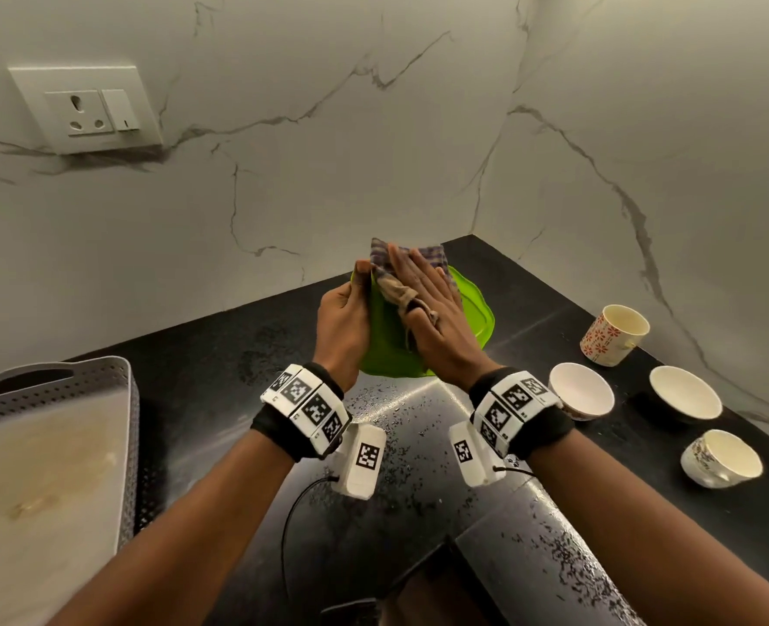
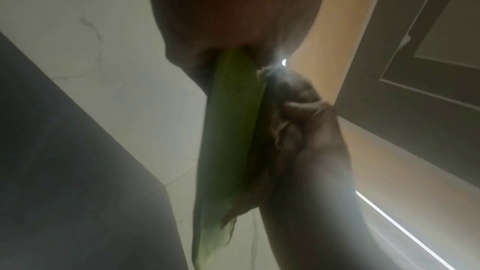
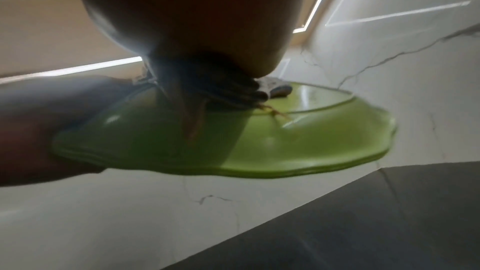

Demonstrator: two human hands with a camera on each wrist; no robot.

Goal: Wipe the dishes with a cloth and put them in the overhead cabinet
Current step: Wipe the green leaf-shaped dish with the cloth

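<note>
- Here, the left hand grips the green plate's left rim, holding it above the counter, tilted, face rightward.
- The right hand, fingers flat, presses the checked cloth onto the plate's face.

Colours and patterns around the bright green wavy-edged plastic plate

On it lies a purple-and-beige checked cloth. Right of it stand a white cup with orange-red flowers, a plain white bowl and a black-sided bowl; beneath is a speckled black stone counter; behind, a grey-veined white marble wall.
</note>
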